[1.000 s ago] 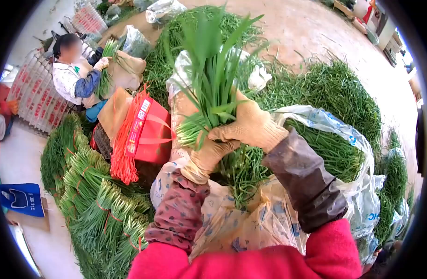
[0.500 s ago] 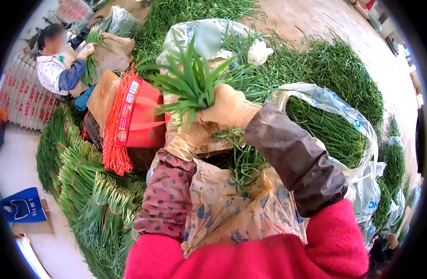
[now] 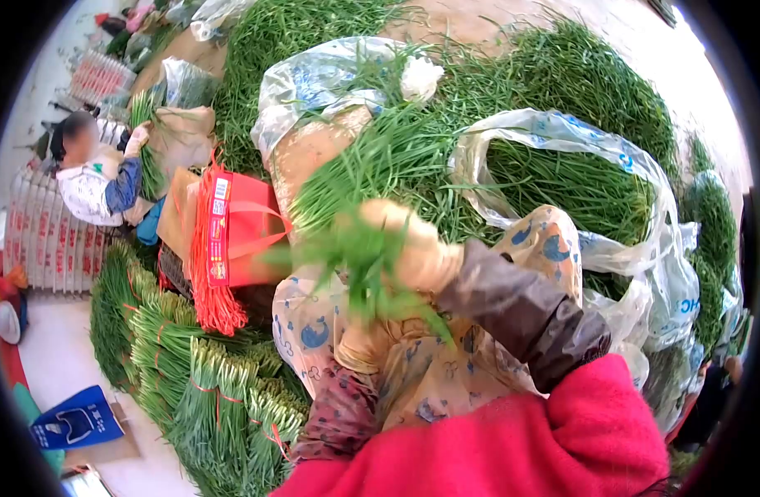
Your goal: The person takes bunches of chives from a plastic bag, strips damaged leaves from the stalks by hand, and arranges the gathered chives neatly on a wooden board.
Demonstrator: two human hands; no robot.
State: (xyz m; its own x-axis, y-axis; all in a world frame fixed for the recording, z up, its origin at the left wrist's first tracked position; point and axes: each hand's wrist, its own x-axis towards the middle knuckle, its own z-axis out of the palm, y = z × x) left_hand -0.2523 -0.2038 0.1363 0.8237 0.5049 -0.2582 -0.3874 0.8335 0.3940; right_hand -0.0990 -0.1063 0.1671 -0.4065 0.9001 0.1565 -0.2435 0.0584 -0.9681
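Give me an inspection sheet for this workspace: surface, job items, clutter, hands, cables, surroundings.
Surface: brown work surface, partly covered by loose greens and clear plastic.
Job items: green bunch, motion-blurred; tied bundles piled at the left.
Clutter: red bag with red strands hanging beside it; open plastic bag around greens at the right.
Hands: right glove grips the bunch; left glove lower, partly hidden, grip unclear.
Cables: nothing seen.
Surroundings: another person holding greens, upper left; blue bag, lower left.
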